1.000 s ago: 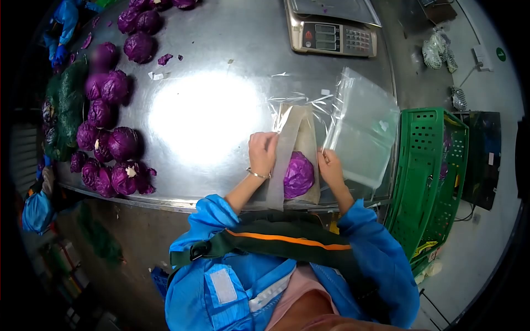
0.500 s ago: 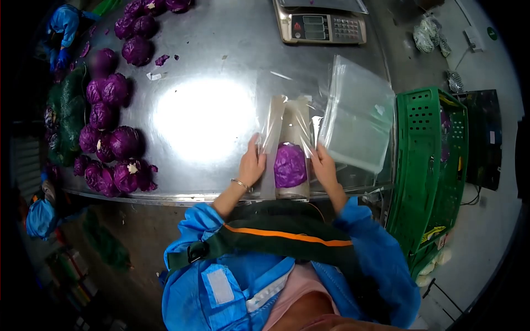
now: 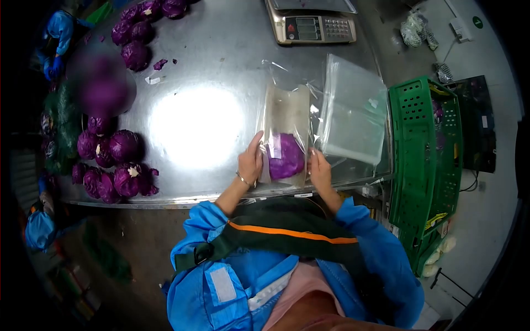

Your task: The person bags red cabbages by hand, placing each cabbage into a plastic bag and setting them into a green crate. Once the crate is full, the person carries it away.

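Near the table's front edge lies a red cabbage (image 3: 286, 160), inside or under clear film, on a beige strip that looks like a tray or board. A clear plastic bag (image 3: 287, 105) surrounds both and extends away from me. My left hand (image 3: 251, 161) has its fingers closed on the bag's left side, beside the cabbage. On the opposite side my right hand (image 3: 320, 170) pinches the bag's right edge. A stack of clear plastic bags (image 3: 353, 113) lies flat just beyond my right hand.
Several red cabbages (image 3: 126, 145) line the left side of the metal table (image 3: 210, 71). A digital scale (image 3: 312, 27) stands at the back, and a green crate (image 3: 408, 182) is at the right. Two people in blue (image 3: 62, 27) are at the far left.
The bag now lies flatter and wider around the cabbage and the beige strip, its far end reaching further away. Both hands remain at its sides, with the right slightly lower.
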`<move>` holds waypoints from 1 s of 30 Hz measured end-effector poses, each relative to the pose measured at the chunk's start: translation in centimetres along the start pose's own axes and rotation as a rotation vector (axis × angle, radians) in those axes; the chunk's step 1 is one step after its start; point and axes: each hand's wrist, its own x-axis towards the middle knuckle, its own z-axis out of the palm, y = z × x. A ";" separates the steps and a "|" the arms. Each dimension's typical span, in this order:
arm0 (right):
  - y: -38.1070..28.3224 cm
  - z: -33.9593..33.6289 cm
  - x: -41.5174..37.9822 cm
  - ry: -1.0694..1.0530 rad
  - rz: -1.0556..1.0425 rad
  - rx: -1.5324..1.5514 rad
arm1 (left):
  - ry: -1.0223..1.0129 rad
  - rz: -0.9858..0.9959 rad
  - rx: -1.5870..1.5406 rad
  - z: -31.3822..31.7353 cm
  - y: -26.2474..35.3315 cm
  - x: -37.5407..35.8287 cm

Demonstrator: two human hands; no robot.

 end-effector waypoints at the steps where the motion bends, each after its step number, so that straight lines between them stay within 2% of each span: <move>1: -0.7 -0.2 0.2 -0.026 0.061 0.100 | 0.150 0.314 -0.042 -0.2 0.8 1.8; 5: -8.0 -1.8 2.7 0.011 -0.105 0.247 | 0.157 0.349 -0.122 -3.8 5.8 6.7; 7: -13.0 -3.4 3.9 -0.044 -0.003 0.354 | -0.065 0.191 -0.020 -7.2 10.1 8.8; 9: -16.9 -4.8 4.3 -0.110 0.049 0.436 | -0.066 0.211 -0.301 -8.1 11.3 10.5; 10: -18.3 -5.5 4.3 -0.144 0.052 0.470 | -0.062 0.308 -0.303 -9.1 12.6 10.7; 11: -19.2 -5.9 4.2 -0.171 0.066 0.509 | -0.117 0.311 -0.215 -10.4 13.9 11.1; 13: -20.6 -6.3 4.1 -0.201 0.122 0.495 | -0.224 0.312 -0.045 -12.4 15.5 11.6; 15: -21.9 -6.6 3.7 -0.282 0.153 0.368 | -0.230 0.287 -0.004 -12.7 15.7 11.0; 17: -22.0 -6.6 4.1 -0.299 0.211 0.359 | -0.240 0.346 0.025 -13.4 15.6 10.5; 19: -21.2 -6.3 3.6 -0.323 0.268 0.376 | -0.270 0.281 0.115 -13.6 14.8 11.4; 21: -20.5 -5.6 4.5 -0.365 0.257 0.415 | -0.226 0.451 0.134 -12.6 14.0 11.3; 22: -20.6 -5.5 4.4 -0.409 0.213 0.393 | -0.258 0.427 0.176 -12.6 14.1 11.1; 25: -21.6 -6.6 4.7 -0.378 0.240 0.374 | -0.273 0.401 0.258 -13.9 15.0 12.2; 28: -23.5 -8.6 3.2 -0.360 0.139 0.361 | -0.169 0.508 0.176 -15.0 16.5 11.8; 30: -22.5 -8.0 4.9 -0.285 0.187 0.403 | -0.137 0.591 0.144 -14.1 15.9 12.0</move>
